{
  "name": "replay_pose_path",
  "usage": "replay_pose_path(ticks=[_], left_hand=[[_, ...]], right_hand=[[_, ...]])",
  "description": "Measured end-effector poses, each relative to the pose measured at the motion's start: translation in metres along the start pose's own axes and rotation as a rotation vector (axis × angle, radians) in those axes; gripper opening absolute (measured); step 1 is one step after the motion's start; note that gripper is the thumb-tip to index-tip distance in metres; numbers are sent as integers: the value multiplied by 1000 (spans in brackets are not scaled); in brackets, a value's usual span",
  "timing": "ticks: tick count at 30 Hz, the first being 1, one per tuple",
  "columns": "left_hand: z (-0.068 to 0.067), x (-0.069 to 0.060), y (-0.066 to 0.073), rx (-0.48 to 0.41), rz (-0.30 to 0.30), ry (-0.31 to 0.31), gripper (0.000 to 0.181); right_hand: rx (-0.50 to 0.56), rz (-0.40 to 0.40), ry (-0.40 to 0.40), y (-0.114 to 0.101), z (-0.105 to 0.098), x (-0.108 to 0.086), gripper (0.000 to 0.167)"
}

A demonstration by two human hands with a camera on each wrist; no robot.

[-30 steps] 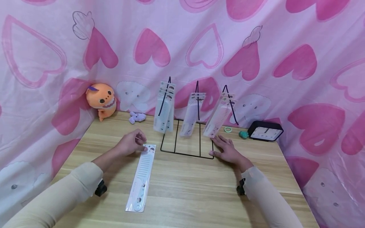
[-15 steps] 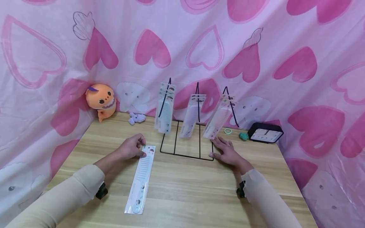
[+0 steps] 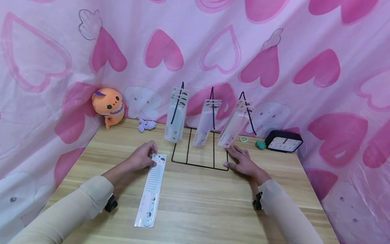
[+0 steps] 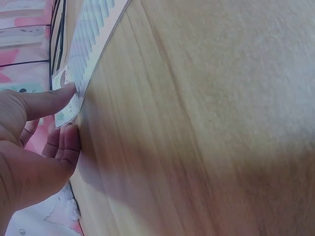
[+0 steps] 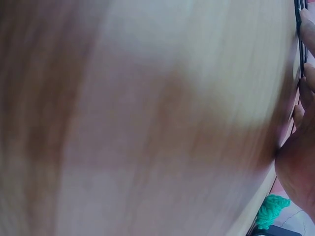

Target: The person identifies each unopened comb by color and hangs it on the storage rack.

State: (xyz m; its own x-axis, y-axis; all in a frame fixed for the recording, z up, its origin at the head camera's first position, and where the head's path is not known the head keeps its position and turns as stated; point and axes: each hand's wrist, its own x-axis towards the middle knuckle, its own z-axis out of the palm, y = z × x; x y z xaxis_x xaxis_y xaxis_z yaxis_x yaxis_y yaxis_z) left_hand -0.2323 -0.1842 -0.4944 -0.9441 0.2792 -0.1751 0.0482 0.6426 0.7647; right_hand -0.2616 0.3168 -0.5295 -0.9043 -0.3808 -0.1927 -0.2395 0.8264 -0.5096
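Note:
A packaged comb (image 3: pixel 152 189), pale blue in a clear sleeve with a printed card top, lies lengthwise on the table at centre left. My left hand (image 3: pixel 142 156) pinches its top left corner, thumb over the card; in the left wrist view, curled fingers (image 4: pixel 69 145) sit at the card's edge. Behind it stands a black wire rack (image 3: pixel 201 165) with three prongs. Packaged combs hang from them: blue (image 3: pixel 176 118), purple (image 3: pixel 204 123) and pink (image 3: pixel 234 127). On the table, my right hand (image 3: pixel 243 162) rests with fingers spread at the rack base's right side.
An orange plush toy (image 3: pixel 108 105) and a small purple plush (image 3: pixel 146 125) sit at the back left. To the right of the rack are a pale green ring (image 3: pixel 243 139), a green knitted piece (image 3: pixel 260 145) and a black clock (image 3: pixel 284 141). Pink heart-patterned curtain hangs behind the table.
My left fingers have shifted slightly at the card's top corner, the thumb moving a little down and left. The right hand and the rack stay where they were.

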Motion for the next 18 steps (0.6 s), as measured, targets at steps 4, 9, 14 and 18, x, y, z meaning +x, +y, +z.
replay_pose_path(ticks=[4, 9, 14, 18], left_hand=[[1, 1, 2, 21, 12, 5, 49], [1, 0, 8, -29, 10, 16, 50], [-2, -3, 15, -120, -25, 27, 50], [-4, -4, 21, -182, -73, 60, 50]], right_hand=[[3, -3, 6, 1, 0, -1, 91], [9, -14, 14, 1, 1, -1, 90], [6, -18, 15, 2, 2, 0, 90], [3, -10, 16, 1, 1, 1, 91]])
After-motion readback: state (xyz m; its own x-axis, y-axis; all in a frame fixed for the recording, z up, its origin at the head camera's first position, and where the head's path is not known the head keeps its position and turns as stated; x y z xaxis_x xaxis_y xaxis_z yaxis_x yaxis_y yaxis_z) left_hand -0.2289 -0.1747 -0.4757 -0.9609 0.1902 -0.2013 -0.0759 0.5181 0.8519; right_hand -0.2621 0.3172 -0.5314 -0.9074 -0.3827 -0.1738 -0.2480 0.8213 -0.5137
